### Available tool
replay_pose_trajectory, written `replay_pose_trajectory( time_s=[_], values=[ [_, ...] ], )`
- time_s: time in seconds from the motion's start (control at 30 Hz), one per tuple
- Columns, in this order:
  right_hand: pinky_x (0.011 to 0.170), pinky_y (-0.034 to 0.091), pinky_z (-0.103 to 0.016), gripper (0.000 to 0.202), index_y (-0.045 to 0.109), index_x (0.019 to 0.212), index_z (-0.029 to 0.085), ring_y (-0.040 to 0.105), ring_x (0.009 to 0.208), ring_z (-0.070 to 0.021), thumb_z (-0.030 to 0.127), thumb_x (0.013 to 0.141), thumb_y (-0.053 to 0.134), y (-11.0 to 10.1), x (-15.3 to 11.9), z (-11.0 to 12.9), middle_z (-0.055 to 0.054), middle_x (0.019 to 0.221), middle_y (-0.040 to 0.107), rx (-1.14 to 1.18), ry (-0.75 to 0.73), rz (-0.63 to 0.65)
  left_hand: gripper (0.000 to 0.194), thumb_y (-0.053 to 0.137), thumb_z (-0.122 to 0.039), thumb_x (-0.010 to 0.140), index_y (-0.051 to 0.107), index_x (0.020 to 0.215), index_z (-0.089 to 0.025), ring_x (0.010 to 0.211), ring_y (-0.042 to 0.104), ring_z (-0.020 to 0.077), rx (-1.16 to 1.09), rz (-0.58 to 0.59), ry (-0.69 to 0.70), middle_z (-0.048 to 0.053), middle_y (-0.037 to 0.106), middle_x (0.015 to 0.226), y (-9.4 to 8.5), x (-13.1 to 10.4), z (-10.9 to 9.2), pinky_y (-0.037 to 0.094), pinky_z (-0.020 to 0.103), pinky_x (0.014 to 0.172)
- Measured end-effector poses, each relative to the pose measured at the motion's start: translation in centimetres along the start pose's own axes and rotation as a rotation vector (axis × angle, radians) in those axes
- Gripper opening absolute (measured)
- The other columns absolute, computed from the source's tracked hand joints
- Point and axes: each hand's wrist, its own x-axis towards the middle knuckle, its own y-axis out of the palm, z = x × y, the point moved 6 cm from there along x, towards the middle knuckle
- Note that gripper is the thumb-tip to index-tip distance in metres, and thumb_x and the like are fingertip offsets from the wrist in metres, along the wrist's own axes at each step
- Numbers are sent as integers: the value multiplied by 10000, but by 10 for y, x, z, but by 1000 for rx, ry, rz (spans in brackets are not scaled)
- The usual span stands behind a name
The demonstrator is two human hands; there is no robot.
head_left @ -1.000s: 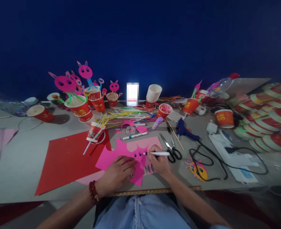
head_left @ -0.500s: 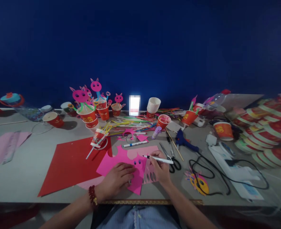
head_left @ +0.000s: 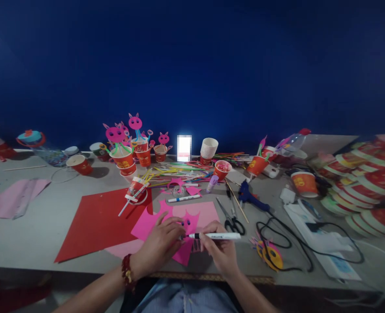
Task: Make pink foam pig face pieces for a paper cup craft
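Observation:
My right hand (head_left: 221, 248) grips a white marker pen (head_left: 225, 236) with a black tip end, held nearly level and pointing left. Its tip is at a bright pink sheet of paper (head_left: 183, 256), just below two dark eye shapes. My left hand (head_left: 161, 241), with a dark red bead bracelet (head_left: 126, 271) at the wrist, lies over the left part of that sheet, fingers stretched out and covering some of it. Under the bright sheet is a paler pink sheet (head_left: 208, 213). To the left spreads a large red sheet (head_left: 91, 226).
Black-handled scissors (head_left: 233, 224) and a blue glue gun (head_left: 252, 196) with a looping cord lie to the right. Behind are coloured sticks (head_left: 169, 171), a capped marker (head_left: 184, 198) and cups with pink animal faces (head_left: 120, 154). Stacked paper bowls (head_left: 371, 182) stand far right.
My right hand has moved the marker down and left, from the sheet's upper right edge to below the eye shapes. My left hand stays on the paper.

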Motion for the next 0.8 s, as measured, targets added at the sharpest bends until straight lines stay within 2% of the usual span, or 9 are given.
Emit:
replay_pose_trajectory(
  time_s=[0.2,0.33,0.4,0.5,0.53,0.6,0.67,0.73,0.8],
  values=[
    [454,400,-229,208,592,784,221,495,458,-115,379,912,635,-4,-10,-5,34,598,562,-29,-18,8,205,517,-170,962,593,1144,-225,1259,535,237,66,-27,37,46,714,1100,11,0,-7,212,559,1183],
    [478,397,-238,234,598,756,218,498,492,-130,381,924,599,0,-18,-12,26,597,544,-116,-14,67,213,522,-125,931,596,1107,-220,1244,533,241,108,-15,59,43,700,1084,17,-2,-16,204,565,1192],
    [480,386,-238,249,602,730,216,493,501,-132,373,923,591,4,-24,-15,22,601,539,-157,-13,96,180,528,-123,922,594,1066,-207,1174,564,238,123,7,78,44,692,1055,23,-4,-21,250,544,1175],
    [482,376,-238,277,590,686,214,477,494,-125,384,904,609,10,-32,-19,26,594,529,-141,13,138,19,581,-210,924,585,929,-192,904,613,214,138,73,109,30,673,901,36,-13,-25,451,426,979],
    [484,377,-239,286,591,678,212,475,487,-121,398,892,624,11,-34,-20,25,595,535,-122,26,170,72,593,-253,929,576,892,-193,820,604,203,149,99,115,22,662,849,40,-17,-24,483,373,859],
    [513,402,-248,285,628,713,204,503,492,-123,436,877,642,13,-35,-18,17,608,570,-85,61,286,170,583,-343,951,568,864,-198,708,581,187,180,139,116,9,648,781,45,-24,-21,436,306,655],
    [537,427,-259,295,681,822,200,549,516,-138,485,879,629,10,-32,-11,5,628,606,-40,84,400,267,514,-426,985,564,846,-204,645,556,174,196,142,125,3,637,737,43,-30,-19,345,295,565],
    [508,424,-251,332,695,915,203,568,522,-147,521,888,604,1,-25,-1,-3,657,619,8,83,399,380,410,-488,1016,552,803,-206,609,528,167,195,102,141,8,619,695,34,-32,-19,277,303,538],
    [470,404,-238,307,684,861,209,555,502,-139,502,896,602,-9,-18,8,1,667,611,-4,89,343,476,320,-532,1028,538,758,-206,587,500,163,178,43,169,15,604,664,21,-31,-21,241,310,533]
  ],
)
